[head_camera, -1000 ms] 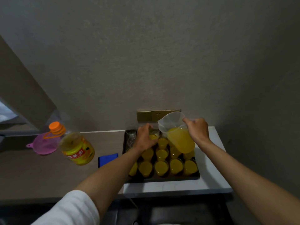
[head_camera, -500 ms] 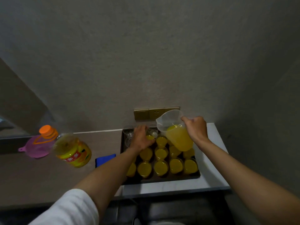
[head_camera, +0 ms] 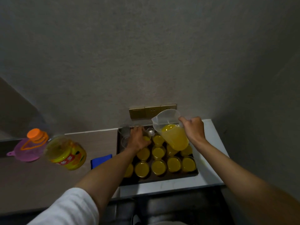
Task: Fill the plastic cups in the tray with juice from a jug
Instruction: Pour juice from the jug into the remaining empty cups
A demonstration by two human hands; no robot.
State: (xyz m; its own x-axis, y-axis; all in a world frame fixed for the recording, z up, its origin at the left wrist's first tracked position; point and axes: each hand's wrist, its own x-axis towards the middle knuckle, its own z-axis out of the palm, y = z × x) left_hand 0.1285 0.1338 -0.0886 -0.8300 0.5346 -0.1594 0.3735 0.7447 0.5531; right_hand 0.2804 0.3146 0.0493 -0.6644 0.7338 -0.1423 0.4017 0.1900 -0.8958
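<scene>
A dark tray (head_camera: 162, 177) on the counter holds several small plastic cups (head_camera: 158, 167) filled with yellow juice. Clear empty cups (head_camera: 151, 131) stand at its far left corner. My right hand (head_camera: 193, 129) grips the handle of a clear jug (head_camera: 172, 135), about half full of juice, held above the tray's back rows with its spout pointing left. My left hand (head_camera: 138, 139) reaches into the tray's far left part, its fingers curled round a cup there with juice in it.
A large juice bottle (head_camera: 65, 153) with an orange cap stands left of the tray, a pink funnel (head_camera: 24, 151) behind it. A blue cloth (head_camera: 100, 160) lies beside the tray. Gold wall sockets (head_camera: 144, 111) sit behind the tray. The counter's front edge is near.
The jug has tipped back from its pour and lifted slightly. My left hand has stayed on the cup at the far left of the tray.
</scene>
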